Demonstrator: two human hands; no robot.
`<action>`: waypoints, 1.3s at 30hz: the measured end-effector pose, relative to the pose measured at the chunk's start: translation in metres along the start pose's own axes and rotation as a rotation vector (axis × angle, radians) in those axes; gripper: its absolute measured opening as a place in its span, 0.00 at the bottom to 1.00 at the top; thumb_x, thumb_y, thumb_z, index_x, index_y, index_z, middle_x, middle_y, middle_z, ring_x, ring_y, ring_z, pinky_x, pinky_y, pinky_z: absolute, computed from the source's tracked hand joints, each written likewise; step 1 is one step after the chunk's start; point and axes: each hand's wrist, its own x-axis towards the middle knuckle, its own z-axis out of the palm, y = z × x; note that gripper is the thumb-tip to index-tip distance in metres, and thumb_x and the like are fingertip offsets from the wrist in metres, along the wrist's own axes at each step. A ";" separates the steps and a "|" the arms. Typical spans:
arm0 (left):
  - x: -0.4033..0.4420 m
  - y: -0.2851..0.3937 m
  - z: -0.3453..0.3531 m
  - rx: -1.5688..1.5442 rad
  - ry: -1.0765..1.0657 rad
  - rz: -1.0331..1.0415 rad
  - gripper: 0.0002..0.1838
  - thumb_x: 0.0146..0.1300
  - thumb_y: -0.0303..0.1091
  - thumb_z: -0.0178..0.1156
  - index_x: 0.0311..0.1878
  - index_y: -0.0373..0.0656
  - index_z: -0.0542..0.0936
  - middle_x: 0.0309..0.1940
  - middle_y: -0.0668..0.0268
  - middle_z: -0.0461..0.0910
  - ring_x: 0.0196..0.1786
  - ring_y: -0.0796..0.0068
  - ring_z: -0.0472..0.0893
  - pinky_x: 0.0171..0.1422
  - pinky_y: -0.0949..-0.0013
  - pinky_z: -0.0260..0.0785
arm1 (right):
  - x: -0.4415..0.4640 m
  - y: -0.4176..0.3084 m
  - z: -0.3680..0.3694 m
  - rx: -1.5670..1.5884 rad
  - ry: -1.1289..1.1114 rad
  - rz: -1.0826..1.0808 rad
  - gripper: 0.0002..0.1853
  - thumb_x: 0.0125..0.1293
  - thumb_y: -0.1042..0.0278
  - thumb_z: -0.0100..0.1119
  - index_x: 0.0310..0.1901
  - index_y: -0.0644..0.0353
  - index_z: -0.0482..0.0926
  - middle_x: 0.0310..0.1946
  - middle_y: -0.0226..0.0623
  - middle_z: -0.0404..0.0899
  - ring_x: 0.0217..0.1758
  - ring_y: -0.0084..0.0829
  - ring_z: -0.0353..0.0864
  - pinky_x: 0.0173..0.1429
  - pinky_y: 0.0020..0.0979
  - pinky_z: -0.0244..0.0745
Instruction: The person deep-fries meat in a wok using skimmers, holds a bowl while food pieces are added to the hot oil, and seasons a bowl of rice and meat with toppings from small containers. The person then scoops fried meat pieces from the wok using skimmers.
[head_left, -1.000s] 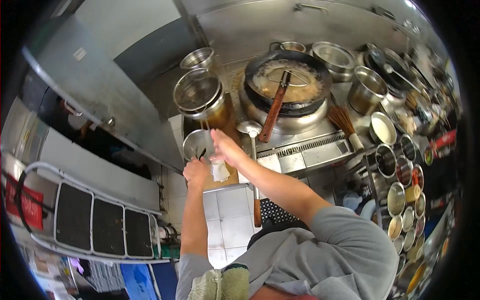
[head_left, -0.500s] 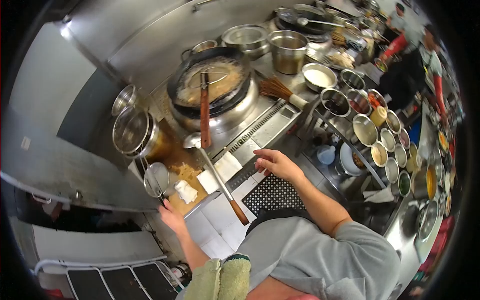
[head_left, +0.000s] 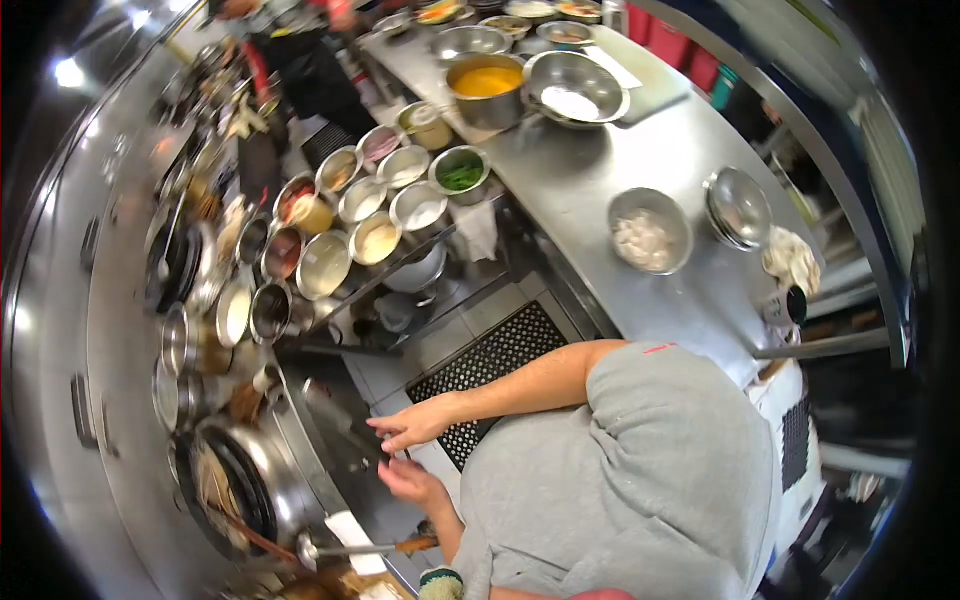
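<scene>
Both of my hands are in front of my body, over the dark front of the stove counter. My right hand (head_left: 418, 422) has its fingers stretched out and holds nothing. Just below it, my left hand (head_left: 415, 483) is also spread, with nothing in it. Beneath the left hand lies a ladle (head_left: 365, 549) with a wooden handle at the stove edge, beside a folded white cloth (head_left: 352, 538). At the lower left sits the black wok (head_left: 243, 480), with a wooden-handled tool resting in it.
Several steel pots of ingredients (head_left: 323, 266) stand upper left. A steel counter (head_left: 565, 190) on the right bears a bowl of pale pieces (head_left: 650, 232), a large bowl (head_left: 575, 88) and stacked bowls (head_left: 740, 207). A perforated mat (head_left: 490, 372) lies on the floor. Another person (head_left: 310, 80) stands at the top left.
The view has swung right, from the stove to the steel counter. My left hand has let go of the strainer handle, and my two hands are now close together.
</scene>
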 end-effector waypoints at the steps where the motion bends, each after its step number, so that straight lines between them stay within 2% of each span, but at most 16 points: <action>1: 0.014 0.010 0.029 -0.082 -0.145 0.119 0.19 0.75 0.40 0.43 0.57 0.33 0.67 0.36 0.63 0.75 0.32 0.80 0.73 0.33 0.78 0.65 | -0.011 0.002 -0.012 -0.059 0.221 -0.140 0.33 0.71 0.51 0.46 0.65 0.73 0.58 0.44 0.48 0.79 0.48 0.41 0.79 0.54 0.32 0.75; 4: 0.030 0.053 0.112 -0.073 -0.527 0.275 0.18 0.73 0.37 0.46 0.57 0.31 0.66 0.34 0.60 0.79 0.37 0.73 0.79 0.40 0.74 0.70 | -0.068 -0.012 -0.075 0.327 0.532 0.044 0.30 0.71 0.53 0.49 0.63 0.72 0.60 0.42 0.47 0.78 0.46 0.35 0.79 0.50 0.31 0.76; 6: 0.036 0.085 0.167 -0.014 -0.651 0.829 0.15 0.72 0.34 0.47 0.52 0.31 0.70 0.29 0.59 0.79 0.35 0.67 0.80 0.41 0.68 0.71 | -0.118 -0.016 -0.108 0.390 0.765 0.074 0.26 0.70 0.56 0.52 0.61 0.68 0.63 0.40 0.42 0.78 0.44 0.28 0.79 0.47 0.31 0.75; 8: 0.040 0.113 0.195 -0.026 -1.257 0.577 0.11 0.70 0.31 0.47 0.42 0.32 0.75 0.28 0.57 0.78 0.32 0.64 0.78 0.40 0.63 0.70 | -0.178 -0.022 -0.128 0.469 1.002 0.093 0.22 0.71 0.59 0.52 0.59 0.64 0.64 0.39 0.34 0.77 0.45 0.26 0.77 0.51 0.28 0.74; 10: 0.050 0.136 0.247 -0.045 -1.488 0.677 0.11 0.68 0.31 0.51 0.34 0.34 0.77 0.25 0.56 0.76 0.29 0.58 0.77 0.37 0.60 0.69 | -0.241 0.001 -0.128 0.391 1.214 0.110 0.26 0.69 0.56 0.54 0.61 0.64 0.64 0.40 0.36 0.78 0.39 0.24 0.78 0.44 0.30 0.75; 12: 0.033 0.178 0.312 0.008 -1.353 1.058 0.09 0.65 0.31 0.55 0.33 0.35 0.77 0.25 0.54 0.75 0.29 0.53 0.76 0.36 0.59 0.68 | -0.314 -0.042 -0.117 0.193 1.408 0.539 0.33 0.67 0.49 0.57 0.63 0.67 0.64 0.48 0.44 0.77 0.47 0.30 0.78 0.50 0.32 0.75; 15: -0.006 0.228 0.412 -0.049 -1.265 1.178 0.09 0.62 0.32 0.54 0.37 0.38 0.79 0.32 0.51 0.78 0.37 0.50 0.78 0.42 0.55 0.71 | -0.402 -0.052 -0.070 0.131 1.657 0.716 0.31 0.67 0.51 0.56 0.63 0.68 0.65 0.50 0.44 0.76 0.49 0.32 0.77 0.48 0.30 0.73; 17: -0.030 0.241 0.475 -0.031 -1.209 1.410 0.11 0.61 0.34 0.53 0.40 0.39 0.81 0.38 0.48 0.80 0.43 0.46 0.78 0.47 0.53 0.70 | -0.434 -0.062 -0.041 0.307 1.885 0.716 0.21 0.69 0.53 0.52 0.54 0.61 0.72 0.21 0.22 0.65 0.20 0.15 0.63 0.22 0.20 0.59; 19: -0.041 0.235 0.518 0.444 -1.379 1.465 0.12 0.59 0.36 0.54 0.38 0.41 0.83 0.36 0.51 0.81 0.41 0.47 0.79 0.47 0.53 0.72 | -0.441 -0.078 -0.025 0.449 1.998 0.616 0.15 0.72 0.51 0.48 0.40 0.55 0.71 0.19 0.22 0.64 0.15 0.13 0.59 0.15 0.18 0.52; 21: -0.037 0.214 0.535 0.260 -1.484 1.239 0.12 0.58 0.39 0.58 0.33 0.39 0.82 0.28 0.55 0.82 0.34 0.56 0.81 0.41 0.58 0.73 | -0.442 -0.075 -0.015 0.501 2.052 0.522 0.17 0.72 0.48 0.46 0.36 0.54 0.70 0.18 0.22 0.64 0.14 0.13 0.59 0.14 0.18 0.51; 23: -0.023 0.224 0.502 0.194 -1.662 0.752 0.10 0.58 0.36 0.61 0.29 0.37 0.80 0.23 0.60 0.80 0.29 0.70 0.79 0.35 0.66 0.72 | -0.431 -0.073 -0.029 0.535 2.048 0.421 0.19 0.72 0.45 0.46 0.36 0.53 0.69 0.20 0.23 0.66 0.15 0.12 0.59 0.14 0.17 0.50; 25: -0.001 0.179 0.503 0.082 -1.660 0.659 0.08 0.53 0.32 0.63 0.33 0.38 0.81 0.25 0.60 0.80 0.30 0.68 0.81 0.35 0.65 0.73 | -0.408 -0.070 -0.052 0.571 2.029 0.392 0.19 0.72 0.44 0.46 0.35 0.53 0.69 0.22 0.23 0.67 0.15 0.13 0.59 0.14 0.17 0.50; 27: 0.017 0.151 0.464 0.019 -1.797 0.070 0.06 0.58 0.30 0.60 0.36 0.39 0.79 0.29 0.67 0.79 0.28 0.76 0.76 0.31 0.72 0.70 | -0.391 -0.062 -0.080 0.536 1.872 0.442 0.18 0.73 0.48 0.45 0.41 0.55 0.71 0.22 0.23 0.67 0.16 0.12 0.59 0.15 0.17 0.50; 30: 0.036 0.109 0.372 -0.322 -1.681 -0.434 0.13 0.61 0.26 0.57 0.48 0.34 0.76 0.42 0.59 0.79 0.43 0.69 0.81 0.46 0.65 0.79 | -0.351 -0.050 -0.131 0.357 1.590 0.514 0.17 0.74 0.53 0.45 0.51 0.58 0.74 0.20 0.22 0.65 0.16 0.12 0.59 0.16 0.17 0.51; 36: 0.127 -0.018 0.154 -0.569 -0.818 -0.650 0.12 0.57 0.23 0.56 0.45 0.35 0.74 0.41 0.58 0.80 0.40 0.65 0.83 0.41 0.60 0.81 | -0.195 -0.044 -0.200 -0.095 0.939 0.401 0.19 0.67 0.62 0.56 0.54 0.66 0.74 0.26 0.33 0.75 0.26 0.25 0.74 0.33 0.27 0.69; 39: 0.165 -0.013 0.014 -0.568 -0.460 -0.503 0.10 0.57 0.23 0.56 0.44 0.35 0.76 0.35 0.62 0.81 0.35 0.70 0.83 0.41 0.66 0.80 | -0.076 -0.057 -0.205 -0.565 0.543 0.098 0.18 0.62 0.67 0.61 0.52 0.67 0.76 0.35 0.45 0.79 0.33 0.37 0.78 0.41 0.31 0.72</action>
